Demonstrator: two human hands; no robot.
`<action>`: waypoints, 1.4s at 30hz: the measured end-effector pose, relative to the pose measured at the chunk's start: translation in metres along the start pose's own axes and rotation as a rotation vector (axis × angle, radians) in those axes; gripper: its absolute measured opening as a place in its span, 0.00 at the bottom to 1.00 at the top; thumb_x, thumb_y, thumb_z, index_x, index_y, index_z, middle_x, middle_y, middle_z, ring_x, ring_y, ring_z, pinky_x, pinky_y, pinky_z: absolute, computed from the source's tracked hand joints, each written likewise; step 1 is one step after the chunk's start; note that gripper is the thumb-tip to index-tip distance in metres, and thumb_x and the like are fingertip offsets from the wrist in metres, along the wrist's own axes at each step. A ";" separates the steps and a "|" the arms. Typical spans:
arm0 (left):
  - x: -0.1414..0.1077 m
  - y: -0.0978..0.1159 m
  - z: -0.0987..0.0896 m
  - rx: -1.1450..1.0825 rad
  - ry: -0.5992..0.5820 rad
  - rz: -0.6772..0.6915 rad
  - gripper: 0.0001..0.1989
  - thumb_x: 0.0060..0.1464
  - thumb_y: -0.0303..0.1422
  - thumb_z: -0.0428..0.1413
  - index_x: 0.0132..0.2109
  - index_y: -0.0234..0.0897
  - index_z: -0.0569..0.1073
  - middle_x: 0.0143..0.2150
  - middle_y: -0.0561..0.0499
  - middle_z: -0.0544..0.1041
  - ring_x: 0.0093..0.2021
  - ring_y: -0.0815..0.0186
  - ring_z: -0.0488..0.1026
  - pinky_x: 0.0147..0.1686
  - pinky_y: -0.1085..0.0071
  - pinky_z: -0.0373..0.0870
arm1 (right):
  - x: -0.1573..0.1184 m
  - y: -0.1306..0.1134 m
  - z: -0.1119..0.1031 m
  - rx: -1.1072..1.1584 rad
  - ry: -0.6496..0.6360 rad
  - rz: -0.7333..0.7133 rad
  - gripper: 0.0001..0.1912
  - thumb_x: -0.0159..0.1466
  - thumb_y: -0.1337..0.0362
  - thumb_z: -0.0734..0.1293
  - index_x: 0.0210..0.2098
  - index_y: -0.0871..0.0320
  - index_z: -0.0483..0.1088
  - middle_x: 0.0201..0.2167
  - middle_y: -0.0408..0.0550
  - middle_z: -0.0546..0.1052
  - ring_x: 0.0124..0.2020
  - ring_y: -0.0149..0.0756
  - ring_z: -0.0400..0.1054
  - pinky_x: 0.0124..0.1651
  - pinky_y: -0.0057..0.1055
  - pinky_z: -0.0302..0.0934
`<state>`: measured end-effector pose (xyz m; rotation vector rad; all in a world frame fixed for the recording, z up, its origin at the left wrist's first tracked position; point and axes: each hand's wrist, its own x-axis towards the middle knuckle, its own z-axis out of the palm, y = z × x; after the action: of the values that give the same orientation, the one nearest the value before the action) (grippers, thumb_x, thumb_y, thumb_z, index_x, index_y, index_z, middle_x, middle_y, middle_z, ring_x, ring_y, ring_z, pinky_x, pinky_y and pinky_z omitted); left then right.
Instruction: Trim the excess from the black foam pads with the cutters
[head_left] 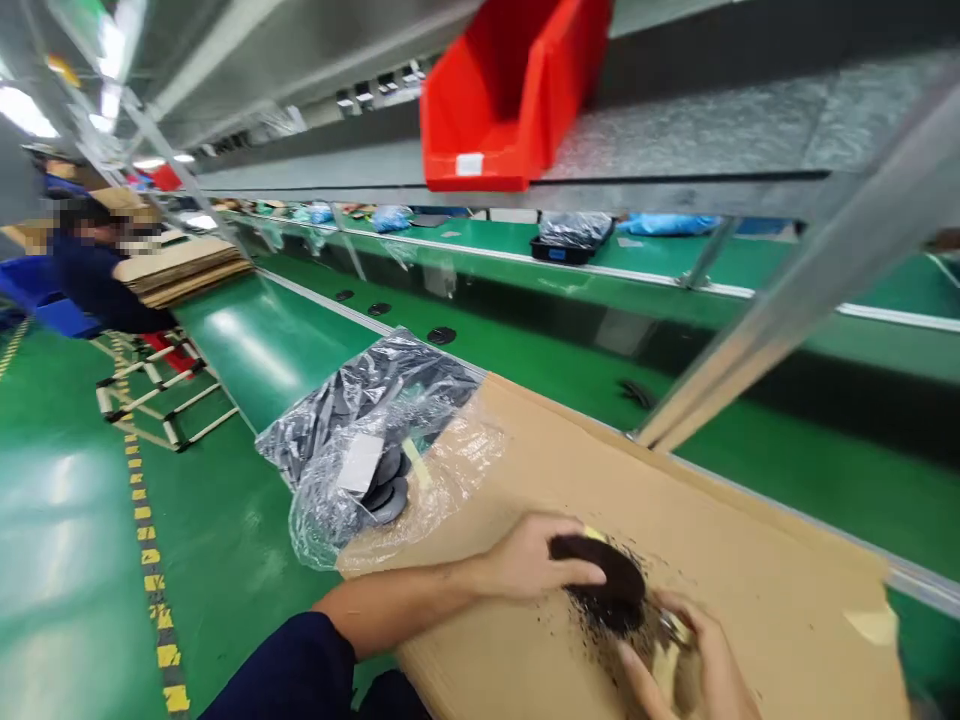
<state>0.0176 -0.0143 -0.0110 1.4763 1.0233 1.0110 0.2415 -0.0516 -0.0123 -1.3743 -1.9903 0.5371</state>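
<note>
The cardboard-covered desk spans the lower right; a clear bag lies left of centre. Lower right of centre, your left hand grips a black disc, your right hand a blurred metallic item.

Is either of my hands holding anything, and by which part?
Your left hand holds the round black piece by its left edge, thumb on top. Your right hand seems to hold a shiny thing, too blurred to tell where.
</note>
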 end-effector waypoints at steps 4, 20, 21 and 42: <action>-0.009 0.014 -0.003 -0.038 0.048 0.069 0.22 0.56 0.49 0.64 0.42 0.30 0.82 0.37 0.44 0.80 0.38 0.62 0.76 0.40 0.70 0.73 | -0.003 -0.019 -0.002 -0.001 0.108 -0.172 0.15 0.69 0.57 0.65 0.53 0.56 0.65 0.42 0.54 0.76 0.42 0.45 0.72 0.44 0.40 0.69; -0.017 0.018 -0.006 0.133 -0.047 0.442 0.12 0.60 0.37 0.64 0.46 0.34 0.81 0.39 0.44 0.83 0.38 0.65 0.79 0.40 0.68 0.77 | -0.010 -0.024 -0.008 -0.076 0.109 -0.298 0.16 0.67 0.71 0.64 0.54 0.57 0.69 0.42 0.55 0.77 0.42 0.46 0.72 0.40 0.42 0.67; -0.017 0.019 -0.006 0.152 -0.052 0.456 0.12 0.59 0.36 0.65 0.46 0.34 0.81 0.39 0.44 0.83 0.38 0.65 0.79 0.40 0.68 0.77 | -0.010 -0.023 -0.008 -0.079 0.105 -0.303 0.15 0.67 0.71 0.64 0.53 0.57 0.69 0.42 0.55 0.77 0.42 0.45 0.72 0.39 0.41 0.67; -0.019 0.006 -0.008 0.298 -0.095 0.717 0.08 0.63 0.32 0.61 0.47 0.33 0.79 0.35 0.45 0.82 0.34 0.67 0.79 0.34 0.73 0.77 | -0.010 -0.025 -0.009 -0.109 0.072 -0.359 0.13 0.70 0.68 0.64 0.53 0.58 0.70 0.38 0.54 0.79 0.37 0.42 0.73 0.36 0.39 0.67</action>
<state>0.0048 -0.0305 -0.0054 2.1971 0.5863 1.2963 0.2339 -0.0707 0.0075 -1.0447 -2.1663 0.2149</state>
